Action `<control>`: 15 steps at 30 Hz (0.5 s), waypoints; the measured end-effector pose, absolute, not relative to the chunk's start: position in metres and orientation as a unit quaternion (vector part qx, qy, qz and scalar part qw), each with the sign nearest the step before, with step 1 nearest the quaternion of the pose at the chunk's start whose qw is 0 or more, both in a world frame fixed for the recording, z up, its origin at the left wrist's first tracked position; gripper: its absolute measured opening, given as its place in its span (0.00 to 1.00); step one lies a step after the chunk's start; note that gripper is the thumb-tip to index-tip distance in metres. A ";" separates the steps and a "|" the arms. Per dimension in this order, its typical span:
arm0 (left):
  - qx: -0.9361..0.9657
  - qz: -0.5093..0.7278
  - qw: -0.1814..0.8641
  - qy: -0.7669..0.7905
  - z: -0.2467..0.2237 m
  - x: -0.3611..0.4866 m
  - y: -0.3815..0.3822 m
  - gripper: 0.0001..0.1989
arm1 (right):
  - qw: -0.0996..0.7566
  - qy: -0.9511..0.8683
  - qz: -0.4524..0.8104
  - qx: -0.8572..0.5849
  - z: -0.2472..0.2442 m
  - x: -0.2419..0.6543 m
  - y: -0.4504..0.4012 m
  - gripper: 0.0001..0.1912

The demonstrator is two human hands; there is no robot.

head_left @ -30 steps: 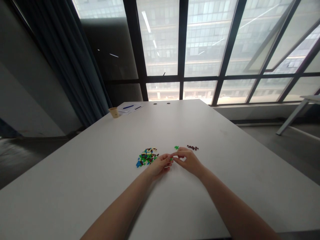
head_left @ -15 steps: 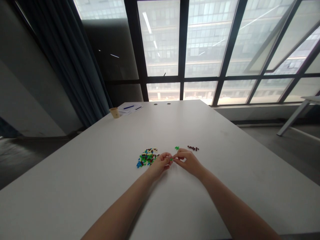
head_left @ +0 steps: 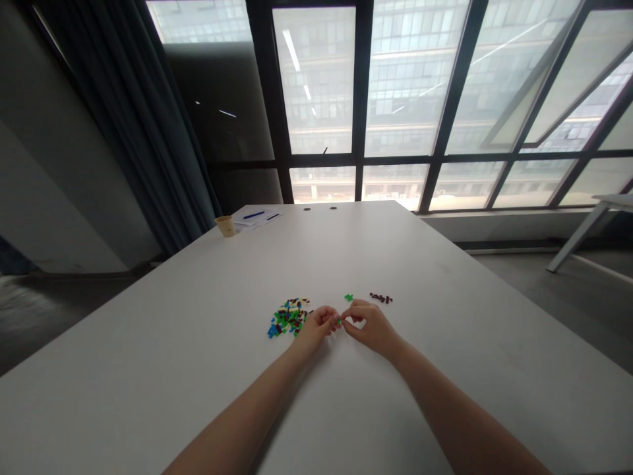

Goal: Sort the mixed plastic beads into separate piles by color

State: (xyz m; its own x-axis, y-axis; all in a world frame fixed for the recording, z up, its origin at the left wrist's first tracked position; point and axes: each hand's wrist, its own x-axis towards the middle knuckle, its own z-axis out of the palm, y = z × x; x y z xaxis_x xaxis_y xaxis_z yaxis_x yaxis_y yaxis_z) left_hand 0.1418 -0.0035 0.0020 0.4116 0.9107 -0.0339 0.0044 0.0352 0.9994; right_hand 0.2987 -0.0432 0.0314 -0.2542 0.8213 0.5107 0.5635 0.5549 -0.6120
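Now more arched, the right hand [head_left: 372,326] still pinches a green piece [head_left: 339,322] with the left hand [head_left: 317,326].

Bright, hazy daylight from windows [head_left: 400,86] ahead; foreground dim, soft shadows on table [head_left: 356,257], edges stretched

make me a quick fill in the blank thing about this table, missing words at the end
The mixed pile lies to the ____ of the left hand.
The small piece at that hand's fingertips is ____.
Beyond the right hand, the rightmost brick group is ____.
The longer pen on the papers is ____.

left; green; dark brown; blue
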 end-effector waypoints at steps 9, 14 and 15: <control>0.594 0.393 0.557 0.427 0.002 0.144 -0.003 0.14 | 0.381 -0.707 0.048 -0.594 0.005 0.331 -0.017 0.08; 0.604 0.398 0.541 0.428 0.001 0.141 0.001 0.13 | 0.308 -0.673 -0.025 -0.672 -0.014 0.330 -0.005 0.10; 0.605 0.401 0.537 0.429 0.001 0.140 0.002 0.13 | 0.294 -0.673 -0.033 -0.678 -0.015 0.327 -0.003 0.10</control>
